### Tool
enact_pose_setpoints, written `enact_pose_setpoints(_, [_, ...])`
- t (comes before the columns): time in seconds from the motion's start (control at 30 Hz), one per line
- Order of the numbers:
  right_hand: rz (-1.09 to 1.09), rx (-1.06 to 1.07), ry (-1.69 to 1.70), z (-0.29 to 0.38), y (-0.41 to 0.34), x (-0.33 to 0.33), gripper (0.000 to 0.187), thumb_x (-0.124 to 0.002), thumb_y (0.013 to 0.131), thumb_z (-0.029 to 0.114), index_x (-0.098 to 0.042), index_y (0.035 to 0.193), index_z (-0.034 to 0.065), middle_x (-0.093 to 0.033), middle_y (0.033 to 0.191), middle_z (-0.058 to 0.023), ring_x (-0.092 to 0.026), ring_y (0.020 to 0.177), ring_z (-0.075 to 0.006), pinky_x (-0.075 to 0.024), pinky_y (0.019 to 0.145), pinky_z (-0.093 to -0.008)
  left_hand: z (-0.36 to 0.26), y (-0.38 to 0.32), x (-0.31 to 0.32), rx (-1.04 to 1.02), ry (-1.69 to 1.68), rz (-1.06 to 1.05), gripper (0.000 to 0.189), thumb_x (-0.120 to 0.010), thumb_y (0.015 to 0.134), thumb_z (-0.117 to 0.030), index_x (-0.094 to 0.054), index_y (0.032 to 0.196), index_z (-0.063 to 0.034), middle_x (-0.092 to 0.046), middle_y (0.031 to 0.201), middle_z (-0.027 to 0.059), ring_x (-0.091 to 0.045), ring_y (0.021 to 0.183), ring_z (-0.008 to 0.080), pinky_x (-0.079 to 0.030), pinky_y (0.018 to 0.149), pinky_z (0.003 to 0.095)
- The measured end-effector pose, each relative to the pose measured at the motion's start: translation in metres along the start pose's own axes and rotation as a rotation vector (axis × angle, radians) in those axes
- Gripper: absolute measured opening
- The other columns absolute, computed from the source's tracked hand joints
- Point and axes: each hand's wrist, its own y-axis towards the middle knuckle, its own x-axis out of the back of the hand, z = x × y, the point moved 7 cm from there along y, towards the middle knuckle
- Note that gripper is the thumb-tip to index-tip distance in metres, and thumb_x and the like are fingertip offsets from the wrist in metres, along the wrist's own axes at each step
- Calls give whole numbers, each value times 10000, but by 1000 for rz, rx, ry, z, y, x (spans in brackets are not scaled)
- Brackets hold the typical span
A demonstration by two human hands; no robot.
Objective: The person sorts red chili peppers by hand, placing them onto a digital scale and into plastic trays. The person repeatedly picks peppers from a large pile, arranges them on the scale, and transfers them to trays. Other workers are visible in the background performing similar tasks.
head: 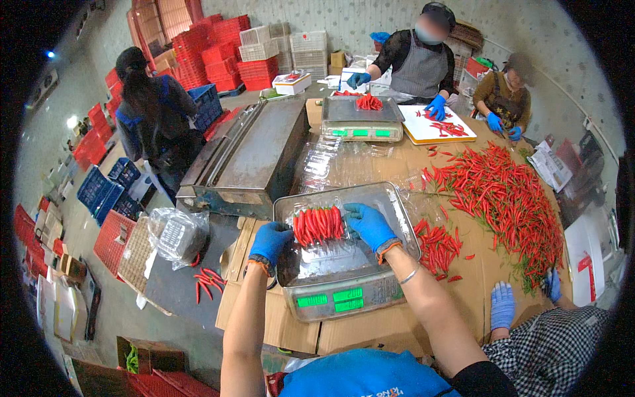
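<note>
A row of red chili peppers (pixel 317 226) lies side by side in a clear plastic tray (pixel 325 248) over the metal pan (pixel 317 270) of a digital weighing scale (pixel 342 300). My left hand (pixel 270 243), in a blue glove with an orange cuff, grips the tray's left side. At the right side, my right hand (pixel 369 226), gloved alike, has its fingertips on the tray's edge. The green displays of the scale face me. Just right of the scale lies a small pile of red chilies (pixel 439 245) on the cardboard-covered table (pixel 471 293).
A large heap of chilies (pixel 501 203) covers the table's right side. Beyond my scale are clear plastic trays (pixel 322 159), a second scale (pixel 362 119) and a metal machine (pixel 263 154). Bagged trays (pixel 178 233) stand at left. Co-workers stand around; one's gloved hand (pixel 502 300) rests nearby at right.
</note>
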Motion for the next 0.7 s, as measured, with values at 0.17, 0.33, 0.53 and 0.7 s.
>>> enact_pose_setpoints(0.17, [-4,24,63,15,2,3,353,-565,877,81,-566,1221,1,-670,1033,-127,-640,792,-172,-535,680,-306,-12,-11,2,6,-281,-30,193,-655,827,-154,-686,923,11,-667,788,45,-589,670,132,-457,617,269])
enact_pose_setpoints(0.33, [8,-23,113,25,-2,2,345,-556,899,92,-552,1229,-8,-671,1031,-124,-638,766,-166,-538,622,-296,-20,-22,3,60,-462,35,236,-635,858,-188,-666,1015,-16,-659,838,30,-554,667,104,-419,600,241])
enact_pose_setpoints(0.53, [4,10,95,34,1,3,356,-559,893,103,-551,1234,-1,-680,995,-120,-616,686,-149,-535,583,-289,-27,-26,6,37,-580,46,188,-612,869,-163,-660,998,-36,-635,829,6,-552,708,105,-434,637,233])
enact_pose_setpoints(0.7, [10,24,83,32,9,2,335,-559,895,106,-571,1211,-4,-683,980,-111,-622,687,-145,-532,576,-292,-31,-28,4,57,-581,106,158,-662,826,-143,-631,952,-52,-631,761,25,-561,617,105,-446,566,233])
